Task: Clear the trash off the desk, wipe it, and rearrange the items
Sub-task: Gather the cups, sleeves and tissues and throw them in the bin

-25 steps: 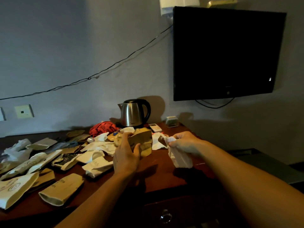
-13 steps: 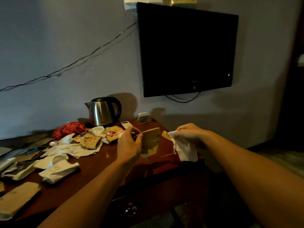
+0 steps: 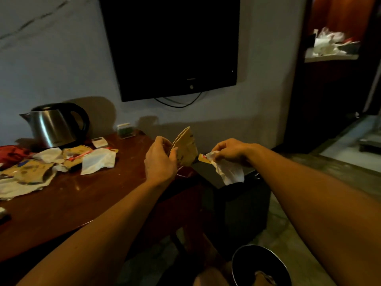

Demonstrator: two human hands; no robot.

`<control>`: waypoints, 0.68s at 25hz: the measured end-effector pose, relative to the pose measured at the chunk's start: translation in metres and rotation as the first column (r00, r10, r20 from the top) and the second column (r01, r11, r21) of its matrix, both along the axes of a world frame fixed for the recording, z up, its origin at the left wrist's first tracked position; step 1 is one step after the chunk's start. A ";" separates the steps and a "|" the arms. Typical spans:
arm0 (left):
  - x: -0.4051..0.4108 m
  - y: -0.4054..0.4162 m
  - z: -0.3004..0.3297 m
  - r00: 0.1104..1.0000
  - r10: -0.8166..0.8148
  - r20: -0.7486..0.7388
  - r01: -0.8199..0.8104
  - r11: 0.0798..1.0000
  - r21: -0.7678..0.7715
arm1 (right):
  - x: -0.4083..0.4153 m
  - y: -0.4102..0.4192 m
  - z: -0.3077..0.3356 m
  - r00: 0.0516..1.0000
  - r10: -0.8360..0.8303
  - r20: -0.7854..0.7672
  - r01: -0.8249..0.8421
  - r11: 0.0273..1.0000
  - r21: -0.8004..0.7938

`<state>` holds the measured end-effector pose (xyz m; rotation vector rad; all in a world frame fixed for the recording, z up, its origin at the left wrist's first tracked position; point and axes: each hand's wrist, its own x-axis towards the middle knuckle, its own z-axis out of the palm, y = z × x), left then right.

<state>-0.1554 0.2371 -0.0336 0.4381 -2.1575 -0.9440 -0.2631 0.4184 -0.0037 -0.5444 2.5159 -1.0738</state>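
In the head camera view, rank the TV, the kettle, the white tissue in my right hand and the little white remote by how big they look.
Largest to smallest as they appear:
1. TV
2. kettle
3. white tissue, held by the right hand; it is nearer the camera, so its true size is unsure
4. white remote

Single head-worn view, facing forward and down, desk [image 3: 86,195] close below

Dark reddish wooden desk [image 3: 99,195] against the wall; at its back stand a steel kettle [image 3: 54,125] with black handle, a small white device [image 3: 99,142] and a small clear box [image 3: 125,131]; red cloth [image 3: 11,153] at far left; crumpled white tissues [image 3: 98,161] and brown paper wrappers [image 3: 31,172] strewn across the left part; tiled floor [image 3: 288,240] bears a round bin [image 3: 260,265].
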 end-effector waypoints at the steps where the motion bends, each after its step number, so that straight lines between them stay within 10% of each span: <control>1: -0.008 0.011 -0.004 1.000 -0.013 0.016 0.014 1.000 -0.012 | -0.005 0.009 -0.005 1.000 -0.014 0.005 0.014 1.000 0.015; 17: -0.093 0.111 -0.151 0.857 -0.297 0.421 0.280 0.954 0.103 | -0.056 0.118 -0.165 0.975 -0.167 0.148 0.139 0.974 0.181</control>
